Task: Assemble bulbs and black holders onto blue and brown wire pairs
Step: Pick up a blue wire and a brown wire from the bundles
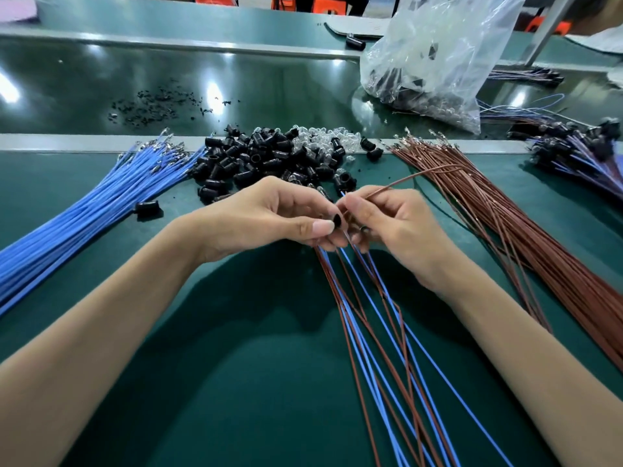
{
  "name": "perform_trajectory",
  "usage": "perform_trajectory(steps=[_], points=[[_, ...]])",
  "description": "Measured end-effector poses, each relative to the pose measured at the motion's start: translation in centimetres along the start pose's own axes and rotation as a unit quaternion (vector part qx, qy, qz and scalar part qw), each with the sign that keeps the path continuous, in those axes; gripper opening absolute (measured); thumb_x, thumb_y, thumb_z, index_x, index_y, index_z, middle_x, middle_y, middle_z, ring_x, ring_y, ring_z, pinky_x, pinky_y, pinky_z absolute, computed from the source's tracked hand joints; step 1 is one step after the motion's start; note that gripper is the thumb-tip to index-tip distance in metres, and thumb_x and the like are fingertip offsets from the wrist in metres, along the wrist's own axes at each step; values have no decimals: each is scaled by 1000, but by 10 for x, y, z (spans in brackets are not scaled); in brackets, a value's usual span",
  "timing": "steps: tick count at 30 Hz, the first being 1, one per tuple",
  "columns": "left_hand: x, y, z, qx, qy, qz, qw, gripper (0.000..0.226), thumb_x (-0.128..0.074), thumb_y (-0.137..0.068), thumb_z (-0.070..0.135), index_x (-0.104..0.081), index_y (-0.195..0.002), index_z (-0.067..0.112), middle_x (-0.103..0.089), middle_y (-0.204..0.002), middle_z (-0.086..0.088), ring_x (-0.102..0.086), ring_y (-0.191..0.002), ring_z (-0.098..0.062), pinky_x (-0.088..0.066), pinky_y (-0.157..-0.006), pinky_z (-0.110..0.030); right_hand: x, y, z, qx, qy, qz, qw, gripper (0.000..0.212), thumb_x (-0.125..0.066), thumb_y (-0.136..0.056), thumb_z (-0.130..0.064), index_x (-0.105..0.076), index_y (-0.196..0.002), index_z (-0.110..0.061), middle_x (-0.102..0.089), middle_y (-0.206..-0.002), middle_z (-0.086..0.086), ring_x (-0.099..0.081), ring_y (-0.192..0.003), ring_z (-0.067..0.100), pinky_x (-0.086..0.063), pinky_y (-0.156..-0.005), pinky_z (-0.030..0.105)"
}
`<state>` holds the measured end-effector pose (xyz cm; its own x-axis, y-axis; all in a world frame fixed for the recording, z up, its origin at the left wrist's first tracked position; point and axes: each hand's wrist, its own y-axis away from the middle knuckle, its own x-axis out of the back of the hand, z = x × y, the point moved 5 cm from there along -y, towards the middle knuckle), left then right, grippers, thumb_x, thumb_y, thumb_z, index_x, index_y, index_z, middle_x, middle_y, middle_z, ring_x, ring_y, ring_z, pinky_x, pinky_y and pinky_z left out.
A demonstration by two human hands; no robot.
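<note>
My left hand (pixel 273 217) pinches a small black holder (pixel 337 220) between thumb and fingers, with several blue and brown wire pairs (pixel 377 332) trailing from it toward me. My right hand (pixel 387 220) pinches a single brown wire (pixel 414 176) that arcs up and right toward the brown bundle. The two hands touch at the fingertips. Behind them lies a heap of black holders (pixel 266 156) and clear bulbs (pixel 323 138). A thick bundle of blue wires (pixel 84 214) lies at the left, a bundle of brown wires (pixel 526 224) at the right.
A loose black holder (pixel 147 208) lies by the blue bundle. A clear plastic bag (pixel 435 59) of parts stands at the back right. Finished wire assemblies (pixel 580 150) are piled at the far right. Black scraps (pixel 151 106) litter the dark conveyor belt beyond the metal rail (pixel 67 141).
</note>
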<state>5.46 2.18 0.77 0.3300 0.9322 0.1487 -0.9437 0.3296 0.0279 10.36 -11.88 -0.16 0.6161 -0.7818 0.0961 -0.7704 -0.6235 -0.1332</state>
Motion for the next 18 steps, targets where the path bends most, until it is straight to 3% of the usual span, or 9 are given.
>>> perform_trajectory(steps=[4,7,10,18], points=[[9,0,-5,-3,-11,59,998,24,-62,-78,20,-69,-98,7,-75,-92,-3,-70,-85,-12,-54,-74,-20,9,2,-11,103,29,106,989,25,-46,-99,-20,-60,-79,-12,-64,-62,-1,-58,-49,14,-48,-47,24],[12,0,-7,-20,-9,116,993,22,-65,-73,22,-69,-93,13,-72,-80,7,-64,-75,-4,-52,-67,-16,11,6,-20,172,34,156,972,18,-46,-97,-17,-55,-82,-14,-65,-63,-2,-60,-50,14,-48,-47,24],[10,-1,-8,-30,-19,134,990,21,-67,-71,23,-69,-90,15,-68,-72,10,-60,-70,-2,-49,-62,-15,3,8,-21,184,54,147,970,12,-51,-97,-11,-56,-85,-12,-65,-65,-4,-62,-51,11,-49,-50,21],[9,-3,-9,-40,-27,143,989,23,-68,-69,27,-72,-88,15,-71,-78,2,-61,-73,-6,-49,-61,-15,2,8,-21,188,35,155,969,13,-54,-95,-8,-56,-85,-15,-66,-65,-4,-63,-53,12,-50,-52,21]])
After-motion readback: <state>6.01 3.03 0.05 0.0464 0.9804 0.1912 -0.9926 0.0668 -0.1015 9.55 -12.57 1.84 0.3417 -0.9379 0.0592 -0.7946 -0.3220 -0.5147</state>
